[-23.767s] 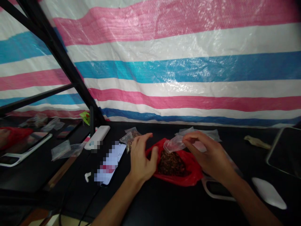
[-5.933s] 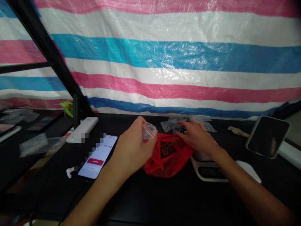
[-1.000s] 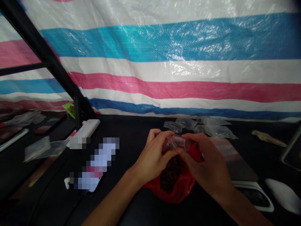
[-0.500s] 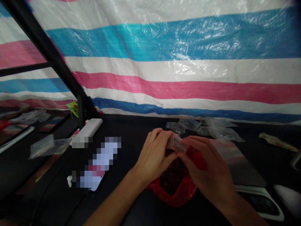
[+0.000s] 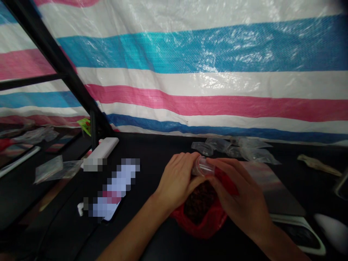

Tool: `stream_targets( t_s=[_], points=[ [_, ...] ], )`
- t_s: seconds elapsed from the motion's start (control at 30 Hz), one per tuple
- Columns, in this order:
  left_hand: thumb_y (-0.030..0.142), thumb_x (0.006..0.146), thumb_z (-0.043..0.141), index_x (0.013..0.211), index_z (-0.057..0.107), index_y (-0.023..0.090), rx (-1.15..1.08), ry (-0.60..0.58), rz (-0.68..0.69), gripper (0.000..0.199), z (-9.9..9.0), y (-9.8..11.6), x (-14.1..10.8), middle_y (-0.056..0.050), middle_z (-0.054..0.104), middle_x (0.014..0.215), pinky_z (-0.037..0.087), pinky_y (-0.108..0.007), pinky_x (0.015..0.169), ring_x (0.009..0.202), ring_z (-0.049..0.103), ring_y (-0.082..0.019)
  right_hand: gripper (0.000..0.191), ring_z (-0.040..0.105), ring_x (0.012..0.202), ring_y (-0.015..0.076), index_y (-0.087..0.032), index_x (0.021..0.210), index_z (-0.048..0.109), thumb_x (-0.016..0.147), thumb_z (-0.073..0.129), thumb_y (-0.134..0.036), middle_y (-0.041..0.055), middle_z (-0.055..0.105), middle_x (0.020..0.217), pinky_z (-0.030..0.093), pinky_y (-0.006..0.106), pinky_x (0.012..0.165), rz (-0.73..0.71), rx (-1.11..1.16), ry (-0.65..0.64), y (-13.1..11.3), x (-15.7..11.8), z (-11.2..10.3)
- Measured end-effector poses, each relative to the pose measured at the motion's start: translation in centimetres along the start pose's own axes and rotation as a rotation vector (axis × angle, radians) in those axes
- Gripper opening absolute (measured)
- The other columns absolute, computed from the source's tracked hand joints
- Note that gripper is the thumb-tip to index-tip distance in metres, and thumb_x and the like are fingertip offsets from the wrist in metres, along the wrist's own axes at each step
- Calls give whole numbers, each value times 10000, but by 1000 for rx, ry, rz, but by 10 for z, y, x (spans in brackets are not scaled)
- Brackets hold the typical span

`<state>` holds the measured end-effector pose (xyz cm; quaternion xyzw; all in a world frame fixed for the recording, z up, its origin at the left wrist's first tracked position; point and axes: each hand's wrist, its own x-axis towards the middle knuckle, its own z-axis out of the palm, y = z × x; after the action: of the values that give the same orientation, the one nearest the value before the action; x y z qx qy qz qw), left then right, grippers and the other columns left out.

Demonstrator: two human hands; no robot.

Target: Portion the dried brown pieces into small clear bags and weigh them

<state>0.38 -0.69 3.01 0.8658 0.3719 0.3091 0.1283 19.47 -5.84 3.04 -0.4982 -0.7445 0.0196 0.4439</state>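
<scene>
My left hand point(image 5: 176, 181) and my right hand point(image 5: 241, 195) meet over a red plastic bag point(image 5: 202, 230). Between their fingers is a small clear plastic zip bag point(image 5: 206, 166) with a thin red line around it, its mouth spread into a rounded shape. The left fingers curl around its left side. From the right, my other thumb and fingers pinch it. Beneath them, the red bag stands open with dark brown dried pieces point(image 5: 199, 203) inside. Whether the clear bag contains anything, I cannot tell.
Several clear bags point(image 5: 217, 144) lie behind my hands, near the striped sheet point(image 5: 190, 83). To the left are a phone point(image 5: 116, 192), an earbud point(image 5: 80, 209) and a white oblong device point(image 5: 107, 148). A flat grey panel point(image 5: 277, 192) and a white rounded object point(image 5: 331, 232) lie right.
The clear bag has turned slightly in my fingers, and my left hand has shifted a little. Both hands keep hold of it. The view has moved slightly.
</scene>
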Motion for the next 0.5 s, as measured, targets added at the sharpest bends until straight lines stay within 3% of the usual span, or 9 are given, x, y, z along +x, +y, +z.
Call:
stream_targets(
  t_s=[0.13, 0.27, 0.4, 0.5],
  points=[
    [474, 1027, 583, 1285, 555, 206, -21, -20, -59, 374, -1, -3, 1, -69, 727, 1194, 478, -385, 932, 1063, 678, -256, 276, 689, 1006, 229, -292, 1263, 650, 987, 644, -284, 52, 694, 1137, 588, 393, 912, 63, -23, 92, 1, 4, -5],
    [460, 1056, 520, 1194, 583, 240, -49, 34, -260, 267, -6, -11, 3, -31, 758, 1087, 486, -352, 873, 972, 718, -238, 313, 668, 1120, 248, -301, 1309, 625, 1003, 589, -242, 62, 670, 1234, 557, 409, 980, 27, -37, 75, 4, 8, -12],
    [504, 1060, 462, 1132, 566, 250, -57, 59, -400, 283, -19, -17, 5, -35, 749, 1033, 477, -326, 772, 898, 729, -241, 366, 650, 1176, 210, -323, 1362, 599, 1037, 502, -188, 49, 645, 1330, 546, 362, 980, -99, 4, -304, 8, 7, -13],
    [580, 1008, 515, 1062, 545, 242, -51, -81, -448, 344, -31, -16, 4, -46, 722, 963, 456, -321, 693, 832, 719, -257, 374, 646, 1136, 240, -303, 1323, 627, 1007, 507, -141, 53, 673, 1288, 520, 441, 988, -79, -120, -469, 12, 4, -8]
  ],
)
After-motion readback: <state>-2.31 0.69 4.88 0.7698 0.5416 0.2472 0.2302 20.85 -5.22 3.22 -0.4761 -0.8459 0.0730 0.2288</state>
